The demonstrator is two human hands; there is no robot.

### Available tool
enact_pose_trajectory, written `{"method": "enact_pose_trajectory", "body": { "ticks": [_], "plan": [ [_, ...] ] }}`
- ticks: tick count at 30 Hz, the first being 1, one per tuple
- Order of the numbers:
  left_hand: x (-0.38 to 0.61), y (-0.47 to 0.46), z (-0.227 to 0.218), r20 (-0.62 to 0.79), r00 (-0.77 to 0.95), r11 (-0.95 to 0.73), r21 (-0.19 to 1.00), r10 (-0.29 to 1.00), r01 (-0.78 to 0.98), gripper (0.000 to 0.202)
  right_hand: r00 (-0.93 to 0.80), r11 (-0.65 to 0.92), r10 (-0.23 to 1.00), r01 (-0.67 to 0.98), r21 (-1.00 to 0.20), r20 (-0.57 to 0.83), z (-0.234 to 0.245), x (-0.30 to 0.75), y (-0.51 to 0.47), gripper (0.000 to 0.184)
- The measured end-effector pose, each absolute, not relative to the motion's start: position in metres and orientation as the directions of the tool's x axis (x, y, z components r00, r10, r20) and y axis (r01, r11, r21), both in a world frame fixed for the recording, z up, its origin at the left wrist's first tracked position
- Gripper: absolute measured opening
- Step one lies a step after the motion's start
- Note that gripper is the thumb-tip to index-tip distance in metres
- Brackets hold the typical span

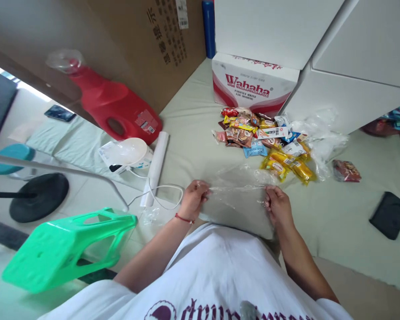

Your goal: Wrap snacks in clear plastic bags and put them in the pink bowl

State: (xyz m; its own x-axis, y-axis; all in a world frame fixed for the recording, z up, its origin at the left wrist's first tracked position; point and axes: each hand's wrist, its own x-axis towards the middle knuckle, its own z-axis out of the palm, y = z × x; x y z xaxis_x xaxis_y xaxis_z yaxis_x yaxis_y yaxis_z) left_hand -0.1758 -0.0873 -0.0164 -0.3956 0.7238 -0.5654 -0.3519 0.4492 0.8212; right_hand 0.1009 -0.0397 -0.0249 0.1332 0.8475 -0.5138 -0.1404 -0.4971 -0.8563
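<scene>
A clear plastic bag (236, 198) is stretched flat between my two hands, just in front of my shirt. At its left edge, the fingers of my left hand (196, 198) pinch the film. My right hand (278, 204) grips the opposite edge the same way. Beyond the bag lies a pile of wrapped snacks (242, 129), with several yellow packs (288, 164) at its near side. Crumpled clear plastic (323, 138) spreads out to the right of the pile.
A Wahaha carton (253, 86) stands behind the snacks against white cabinets (273, 31). To the left are a red jug (120, 106), a white roll (155, 169), a cable and a green stool (70, 244). A small red packet (346, 171) and a black wallet-like item (389, 214) lie at the right.
</scene>
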Motion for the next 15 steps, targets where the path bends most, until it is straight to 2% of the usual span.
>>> {"method": "enact_pose_trajectory", "body": {
  "ticks": [1,2,3,4,5,6,7,8,9,10,11,13,15],
  "plan": [
    [-0.180,-0.093,-0.012,-0.450,-0.520,0.405,0.891,0.726,-0.205,0.024,0.127,-0.492,0.857,-0.089,-0.866,-0.500,-0.025,0.101,-0.041,0.041],
    [-0.184,-0.097,-0.005,-0.277,-0.641,0.339,0.940,0.715,-0.029,0.024,0.119,-0.480,0.868,-0.040,-0.876,-0.481,-0.025,0.101,-0.042,0.039],
    [-0.187,-0.101,0.004,-0.067,-0.721,0.257,0.954,0.690,0.157,0.024,0.114,-0.462,0.881,0.005,-0.887,-0.458,-0.024,0.102,-0.043,0.038],
    [-0.188,-0.103,0.015,0.142,-0.730,0.163,0.930,0.669,0.330,0.024,0.105,-0.441,0.894,0.046,-0.896,-0.435,-0.024,0.102,-0.042,0.036],
    [-0.187,-0.105,0.026,0.317,-0.666,0.049,0.882,0.676,0.469,0.022,0.095,-0.419,0.907,0.086,-0.904,-0.411,-0.023,0.102,-0.041,0.035],
    [-0.182,-0.106,0.035,0.439,-0.531,-0.092,0.825,0.724,0.557,0.019,0.083,-0.394,0.919,0.125,-0.910,-0.387,-0.022,0.103,-0.040,0.034],
    [-0.175,-0.105,0.042,0.504,-0.337,-0.240,0.772,0.795,0.589,0.018,0.068,-0.369,0.929,0.164,-0.915,-0.363,-0.021,0.103,-0.039,0.034],
    [-0.166,-0.102,0.046,0.506,-0.095,-0.371,0.735,0.857,0.567,0.018,0.048,-0.343,0.939,0.200,-0.918,-0.340,-0.020,0.104,-0.037,0.034],
    [-0.156,-0.096,0.045,0.452,0.141,-0.452,0.717,0.881,0.531,0.018,0.023,-0.318,0.947,0.236,-0.918,-0.322,-0.020,0.105,-0.036,0.035],
    [-0.146,-0.089,0.040,0.356,0.314,-0.474,0.710,0.880,0.521,0.018,-0.005,-0.294,0.952,0.274,-0.916,-0.307,-0.019,0.107,-0.034,0.037],
    [-0.138,-0.079,0.031,0.251,0.397,-0.448,0.705,0.883,0.550,0.020,-0.029,-0.269,0.956,0.313,-0.911,-0.293,-0.019,0.109,-0.031,0.038],
    [-0.130,-0.055,0.007,0.103,0.338,-0.317,0.670,0.935,0.672,0.026,-0.068,-0.228,0.959,0.384,-0.895,-0.274,-0.021,0.117,-0.024,0.042],
    [-0.135,-0.031,-0.016,0.019,0.230,-0.193,0.615,0.973,0.765,0.033,-0.098,-0.218,0.954,0.425,-0.879,-0.284,-0.024,0.131,-0.013,0.046]
  ]
}}
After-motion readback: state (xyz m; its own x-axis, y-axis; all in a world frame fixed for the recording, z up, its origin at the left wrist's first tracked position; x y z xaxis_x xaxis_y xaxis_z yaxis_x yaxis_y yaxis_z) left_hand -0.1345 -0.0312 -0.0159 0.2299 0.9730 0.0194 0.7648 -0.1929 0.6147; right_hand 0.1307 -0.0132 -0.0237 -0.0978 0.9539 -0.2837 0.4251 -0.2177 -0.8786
